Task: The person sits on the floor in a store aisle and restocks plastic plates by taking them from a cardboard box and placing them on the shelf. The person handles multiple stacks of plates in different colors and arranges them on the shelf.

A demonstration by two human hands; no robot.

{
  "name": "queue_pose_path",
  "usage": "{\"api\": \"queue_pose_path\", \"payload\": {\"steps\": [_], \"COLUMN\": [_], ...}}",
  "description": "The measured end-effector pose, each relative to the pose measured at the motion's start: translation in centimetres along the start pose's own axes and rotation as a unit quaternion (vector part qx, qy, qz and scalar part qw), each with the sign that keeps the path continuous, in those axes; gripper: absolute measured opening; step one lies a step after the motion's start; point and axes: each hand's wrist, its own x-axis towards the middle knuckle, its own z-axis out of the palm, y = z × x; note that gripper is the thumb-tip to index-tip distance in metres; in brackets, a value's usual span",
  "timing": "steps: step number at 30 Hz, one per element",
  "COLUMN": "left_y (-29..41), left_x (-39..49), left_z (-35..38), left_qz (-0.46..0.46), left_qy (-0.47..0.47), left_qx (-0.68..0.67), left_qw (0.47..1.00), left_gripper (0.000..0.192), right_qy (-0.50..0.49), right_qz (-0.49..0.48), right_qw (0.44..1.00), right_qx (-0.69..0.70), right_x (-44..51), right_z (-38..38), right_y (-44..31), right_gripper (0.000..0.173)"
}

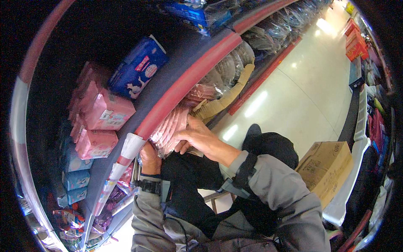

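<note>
A stack of pink items in clear plastic (170,129) sits below the red shelf edge, between my two hands. My right hand (200,137) lies against its right side with bent fingers gripping the wrap. At its lower left is my left hand (151,159), whose fingers are hidden behind the pack and the shelf edge. Just beyond my right fingers is the torn rim of an opened cardboard carton (234,94). More clear-wrapped packs (228,71) stand inside that carton.
The red-and-white shelf edge (189,75) runs diagonally above my hands. On the shelf stand a blue pack (138,67), pink packs (110,108) and light-blue packs (77,179). A closed cardboard box (326,168) is at the right, by a white shelf edge (349,186). Shiny aisle floor (292,94) lies between.
</note>
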Motion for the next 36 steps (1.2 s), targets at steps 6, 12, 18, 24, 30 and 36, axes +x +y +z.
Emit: {"api": "queue_pose_path", "payload": {"steps": [6, 12, 18, 24, 30, 36], "left_y": [-0.2, -1.9, -7.2, -8.3, -8.1, -8.2], "left_x": [0.1, 1.4, 6.2, 7.5, 7.6, 7.7], "left_z": [-0.3, -1.8, -6.4, -6.8, -7.3, -11.8], "left_qz": [0.065, 0.163, 0.418, 0.376, 0.253, 0.267], "left_qy": [0.053, -0.022, 0.005, 0.093, -0.058, -0.091], "left_qx": [-0.007, 0.137, 0.888, 0.919, 0.925, 0.832], "left_qw": [0.996, 0.977, 0.191, 0.074, 0.279, 0.478], "left_gripper": [0.042, 0.035, 0.050, 0.064, 0.059, 0.066], "right_qy": [0.033, 0.208, 0.224, 0.247, 0.256, 0.242], "right_qz": [-0.024, -0.186, -0.230, -0.234, -0.268, -0.235], "right_qw": [0.981, 0.848, 0.850, 0.869, 0.860, 0.780], "right_qx": [-0.188, -0.452, -0.418, -0.359, -0.351, -0.527], "right_x": [2.7, 6.5, 6.2, 6.3, 6.4, 5.0], "right_z": [-2.2, -2.7, -1.9, -3.0, -3.7, -2.9], "right_y": [0.0, 1.0, 1.4, 0.6, -0.4, 0.5], "right_gripper": [0.034, 0.043, 0.037, 0.037, 0.025, 0.026]}}
